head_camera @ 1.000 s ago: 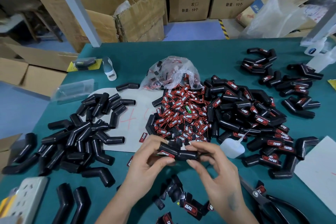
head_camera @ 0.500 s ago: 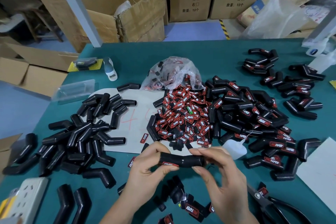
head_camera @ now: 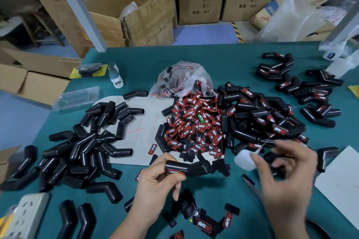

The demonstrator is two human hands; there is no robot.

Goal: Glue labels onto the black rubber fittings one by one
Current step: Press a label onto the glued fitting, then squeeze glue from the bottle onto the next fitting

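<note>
Here the labelled black fitting (head_camera: pixel 187 168) is gripped in the left hand (head_camera: pixel 159 182) above the green table (head_camera: pixel 136 64), near the label heap (head_camera: pixel 194 122); the right hand (head_camera: pixel 287 180), blurred, spreads relaxed fingers beside the glue bottle (head_camera: pixel 243 161).

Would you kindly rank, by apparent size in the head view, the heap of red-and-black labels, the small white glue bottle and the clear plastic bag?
1. Heap of red-and-black labels
2. Clear plastic bag
3. Small white glue bottle, though it lies nearest the camera
</note>
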